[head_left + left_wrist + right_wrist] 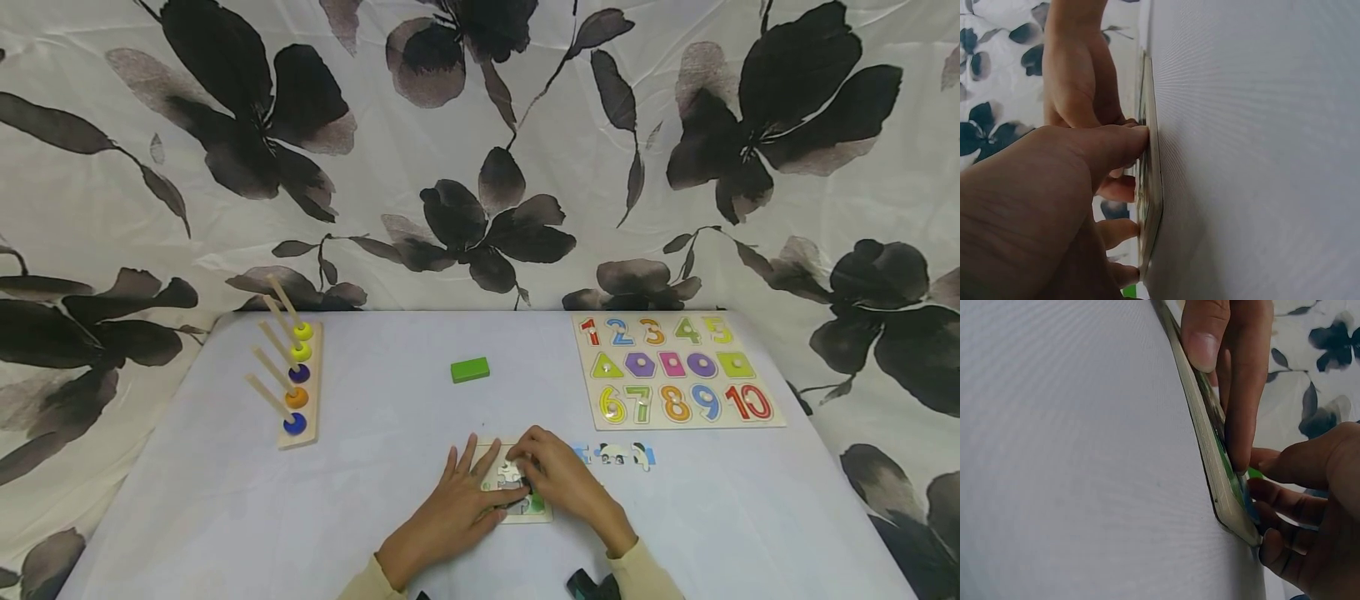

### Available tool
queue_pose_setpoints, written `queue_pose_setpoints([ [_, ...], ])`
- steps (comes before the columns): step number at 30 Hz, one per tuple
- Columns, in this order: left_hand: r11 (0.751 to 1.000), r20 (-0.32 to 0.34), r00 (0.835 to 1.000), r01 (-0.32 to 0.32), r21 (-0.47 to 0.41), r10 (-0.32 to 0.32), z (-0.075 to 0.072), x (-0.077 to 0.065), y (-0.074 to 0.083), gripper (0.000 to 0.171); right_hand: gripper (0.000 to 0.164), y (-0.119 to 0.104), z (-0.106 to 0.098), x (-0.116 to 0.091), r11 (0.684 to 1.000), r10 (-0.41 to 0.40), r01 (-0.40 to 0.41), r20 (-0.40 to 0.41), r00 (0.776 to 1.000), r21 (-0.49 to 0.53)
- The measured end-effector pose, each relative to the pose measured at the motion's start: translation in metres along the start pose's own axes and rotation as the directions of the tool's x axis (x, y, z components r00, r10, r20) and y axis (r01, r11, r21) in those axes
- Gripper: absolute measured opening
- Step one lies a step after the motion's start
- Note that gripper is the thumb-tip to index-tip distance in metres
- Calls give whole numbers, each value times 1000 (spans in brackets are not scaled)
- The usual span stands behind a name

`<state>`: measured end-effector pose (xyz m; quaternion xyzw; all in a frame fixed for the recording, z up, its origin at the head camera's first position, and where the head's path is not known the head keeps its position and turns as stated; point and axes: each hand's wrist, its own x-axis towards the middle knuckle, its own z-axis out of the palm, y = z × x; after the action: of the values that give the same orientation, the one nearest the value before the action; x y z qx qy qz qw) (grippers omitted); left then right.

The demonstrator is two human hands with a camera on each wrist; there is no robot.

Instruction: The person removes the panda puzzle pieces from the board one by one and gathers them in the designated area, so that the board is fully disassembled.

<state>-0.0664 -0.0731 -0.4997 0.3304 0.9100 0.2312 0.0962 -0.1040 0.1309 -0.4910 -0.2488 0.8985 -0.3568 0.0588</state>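
A small wooden puzzle board (546, 515) with a panda picture and green patches lies at the front middle of the table. My left hand (457, 508) rests on its left side, fingers spread and nearly straight, the thumb reaching across the picture. Bent over the upper part is my right hand (562, 475), thumb and fingertips pinching at a white jigsaw piece (510, 472), which they largely cover. In the right wrist view its fingers (1291, 503) curl at the board's far edge. Loose panda pieces (611, 453) lie right of this hand, one partly hidden.
A number and shape board (682, 406) lies at the back right. On the left stands a wooden peg stand (313, 383) with colored beads. A green block (470, 370) sits behind the puzzle. Near my right sleeve is a black object (592, 585). Floral cloth hangs behind the table.
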Motion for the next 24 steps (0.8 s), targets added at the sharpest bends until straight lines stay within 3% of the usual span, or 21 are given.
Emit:
queue_pose_setpoints([
  [24, 1000, 4, 1000, -3, -19, 3, -5, -1, 2, 39, 15, -3, -1, 0, 994, 38, -37, -9, 999, 98],
])
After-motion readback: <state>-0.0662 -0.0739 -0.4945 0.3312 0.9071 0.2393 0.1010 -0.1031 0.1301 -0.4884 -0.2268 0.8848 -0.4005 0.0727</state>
